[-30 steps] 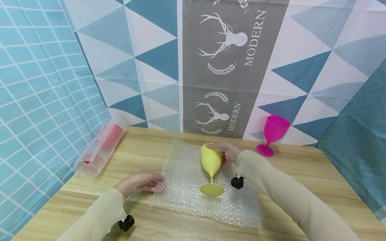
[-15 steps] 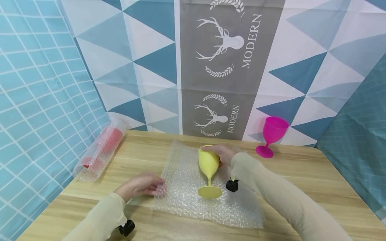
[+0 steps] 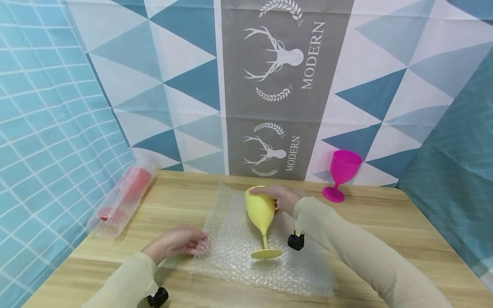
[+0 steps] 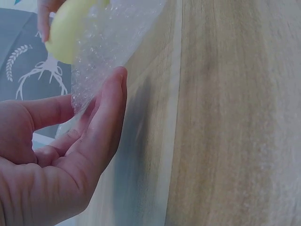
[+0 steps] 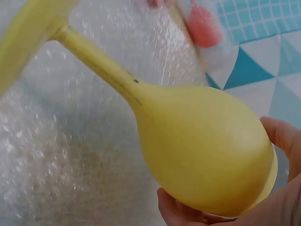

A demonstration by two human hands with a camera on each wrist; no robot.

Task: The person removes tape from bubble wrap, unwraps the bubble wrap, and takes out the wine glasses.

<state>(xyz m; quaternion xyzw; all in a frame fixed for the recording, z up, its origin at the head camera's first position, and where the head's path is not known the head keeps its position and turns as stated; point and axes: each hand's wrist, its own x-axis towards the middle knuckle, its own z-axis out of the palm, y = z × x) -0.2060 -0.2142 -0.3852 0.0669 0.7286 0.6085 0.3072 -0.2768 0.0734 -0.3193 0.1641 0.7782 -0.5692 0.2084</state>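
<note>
A yellow goblet [image 3: 260,211] is tilted over a sheet of bubble wrap [image 3: 235,261], its foot toward the near side. My right hand [image 3: 280,197] grips the goblet's bowl near the rim; in the right wrist view the thumb and fingers lie on either side of the bowl [image 5: 207,146]. At the sheet's left edge my left hand [image 3: 179,241] pinches the bubble wrap between thumb and fingers. The left wrist view shows that raised edge of bubble wrap [image 4: 101,56] between thumb and fingertips, above the wooden table.
On the left of the wooden table [image 3: 181,192] lies a red goblet [image 3: 137,184] rolled in bubble wrap. An upright magenta goblet [image 3: 344,167] stands at the back right, close to the patterned cloth backdrop [image 3: 265,85]. Blue checked cloth [image 3: 50,107] hangs along the left side.
The goblet has shifted slightly left in the head view and its foot has tipped, showing more edge-on. The left hand keeps its hold on the wrap. The head view has shifted a little.
</note>
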